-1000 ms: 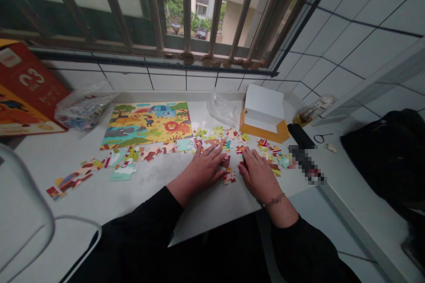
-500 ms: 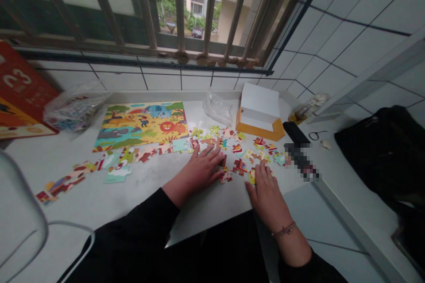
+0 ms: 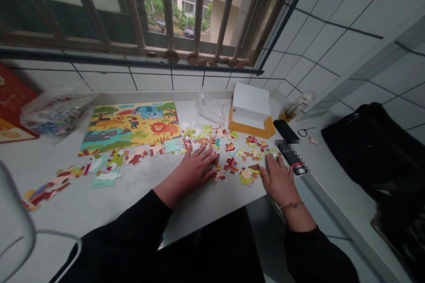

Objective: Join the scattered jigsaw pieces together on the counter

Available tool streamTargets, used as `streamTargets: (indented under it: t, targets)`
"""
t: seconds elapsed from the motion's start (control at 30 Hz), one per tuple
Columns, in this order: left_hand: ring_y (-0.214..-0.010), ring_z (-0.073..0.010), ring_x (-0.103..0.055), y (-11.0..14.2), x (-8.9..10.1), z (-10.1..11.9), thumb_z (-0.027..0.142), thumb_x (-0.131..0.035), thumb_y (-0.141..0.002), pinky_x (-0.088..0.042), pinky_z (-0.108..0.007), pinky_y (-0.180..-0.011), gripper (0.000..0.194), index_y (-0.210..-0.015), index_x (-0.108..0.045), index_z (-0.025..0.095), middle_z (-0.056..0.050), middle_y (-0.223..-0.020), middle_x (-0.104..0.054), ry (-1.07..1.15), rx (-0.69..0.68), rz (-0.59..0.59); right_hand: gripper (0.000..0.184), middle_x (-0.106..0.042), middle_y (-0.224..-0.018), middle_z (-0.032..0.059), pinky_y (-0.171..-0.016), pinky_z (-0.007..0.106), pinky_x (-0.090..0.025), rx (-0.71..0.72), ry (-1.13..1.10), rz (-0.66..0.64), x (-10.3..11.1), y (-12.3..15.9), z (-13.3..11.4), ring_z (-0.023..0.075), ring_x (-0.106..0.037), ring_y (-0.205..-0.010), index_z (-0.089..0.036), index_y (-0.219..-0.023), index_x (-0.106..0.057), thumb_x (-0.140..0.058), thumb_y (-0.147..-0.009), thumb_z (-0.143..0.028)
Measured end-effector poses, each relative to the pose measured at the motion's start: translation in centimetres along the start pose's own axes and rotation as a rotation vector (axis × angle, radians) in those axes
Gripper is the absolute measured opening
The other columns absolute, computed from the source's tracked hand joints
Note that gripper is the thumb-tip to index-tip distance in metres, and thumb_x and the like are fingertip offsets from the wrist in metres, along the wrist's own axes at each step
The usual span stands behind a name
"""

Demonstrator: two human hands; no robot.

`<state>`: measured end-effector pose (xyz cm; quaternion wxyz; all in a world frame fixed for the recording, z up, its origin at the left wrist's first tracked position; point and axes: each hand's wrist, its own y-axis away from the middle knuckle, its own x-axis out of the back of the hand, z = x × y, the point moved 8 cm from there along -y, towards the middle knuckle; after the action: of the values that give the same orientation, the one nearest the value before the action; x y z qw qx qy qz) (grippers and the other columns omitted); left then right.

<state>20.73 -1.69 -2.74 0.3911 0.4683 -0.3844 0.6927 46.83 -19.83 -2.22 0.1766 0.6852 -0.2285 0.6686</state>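
My left hand (image 3: 195,167) lies flat on the grey counter (image 3: 139,190), fingers spread over loose puzzle pieces (image 3: 229,164) near the middle. Farther right, near the counter's front edge, my right hand (image 3: 278,177) rests palm down with fingers stretched out, its fingertips touching pieces (image 3: 252,169). A finished animal puzzle panel (image 3: 129,127) lies to the left by the wall, with a row of joined pieces (image 3: 133,157) along its lower edge. More joined pieces (image 3: 49,185) sit at the far left.
An open orange and white box (image 3: 250,115) and a crumpled clear bag (image 3: 210,107) stand behind the pieces. A remote (image 3: 288,148) lies to the right. A bag of pieces (image 3: 55,112) and a red box (image 3: 11,106) sit at left, a black bag (image 3: 372,150) at right.
My right hand has slid to the right and toward the counter's front edge. My left hand stays flat in the same spot. The view has shifted a little to the right.
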Motion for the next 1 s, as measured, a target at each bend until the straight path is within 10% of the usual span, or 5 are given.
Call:
streamTargets:
  t: [0.4, 0.6, 0.77, 1.0]
  targets:
    - [-0.163, -0.0412, -0.042, -0.2, -0.2, -0.3, 0.048, -0.057, -0.113, -0.019, -0.081, -0.133, 0.056, -0.164, -0.052, 0.025, -0.015, -0.172, -0.053, -0.008, 0.001, 0.004, 0.056, -0.077, -0.14, 0.02, -0.121, 0.053, -0.052, 0.18, -0.107, 0.096, 1.2, 3.5, 0.6, 0.0345, -0.07, -0.132, -0.012, -0.135, -0.076, -0.038, -0.116, -0.049]
    - [-0.163, -0.0399, -0.043, -0.1, -0.4, -0.4, 0.048, -0.058, -0.112, -0.016, -0.08, -0.135, 0.058, -0.166, -0.051, 0.028, -0.015, -0.171, -0.054, 0.002, -0.006, 0.025, 0.062, -0.067, -0.155, 0.0236, -0.128, 0.054, -0.045, 0.177, -0.091, 0.191, 2.2, 1.1, 1.2, 0.0357, -0.06, -0.147, -0.008, -0.147, -0.069, -0.037, -0.115, -0.05]
    - [-0.163, -0.0395, -0.043, 0.0, -0.4, -0.5, 0.048, -0.058, -0.112, -0.017, -0.079, -0.134, 0.056, -0.164, -0.052, 0.028, -0.014, -0.171, -0.054, 0.003, 0.0, 0.031, 0.067, -0.042, -0.178, 0.0226, -0.131, 0.058, -0.038, 0.123, 0.036, 0.032, 0.9, -3.2, -0.6, 0.0384, -0.041, -0.164, -0.006, -0.168, -0.048, -0.037, -0.116, -0.046]
    - [-0.163, -0.0403, -0.043, -0.2, -0.2, -0.4, 0.048, -0.059, -0.112, -0.018, -0.08, -0.134, 0.057, -0.164, -0.052, 0.026, -0.015, -0.173, -0.052, 0.001, -0.002, 0.0, 0.063, -0.048, -0.175, 0.0208, -0.128, 0.062, -0.038, 0.135, 0.083, -0.101, 0.4, -6.6, -5.0, 0.0381, -0.05, -0.157, -0.016, -0.168, -0.051, -0.034, -0.118, -0.05]
